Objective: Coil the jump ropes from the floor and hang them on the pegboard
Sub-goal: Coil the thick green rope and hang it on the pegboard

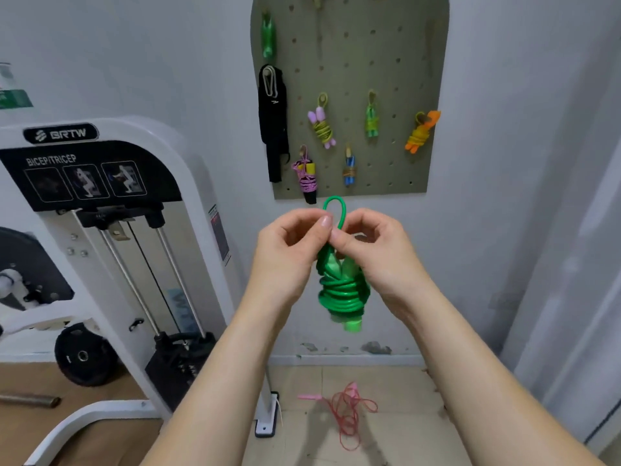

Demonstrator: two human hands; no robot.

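Observation:
A green jump rope (342,290) hangs coiled in a tight bundle between my hands, with a small loop sticking up above my fingers. My left hand (289,243) and my right hand (373,247) both pinch the rope at the base of that loop, fingertips meeting. The olive pegboard (396,79) is on the wall just above and behind, with several coiled ropes hanging on it. A red rope with pink handles (346,408) lies loose on the tiled floor below.
A white weight machine (111,250) stands at the left, with a black weight plate (84,356) leaning at its base. A black strap (274,122) hangs at the pegboard's left edge. A pale curtain (578,230) is at the right.

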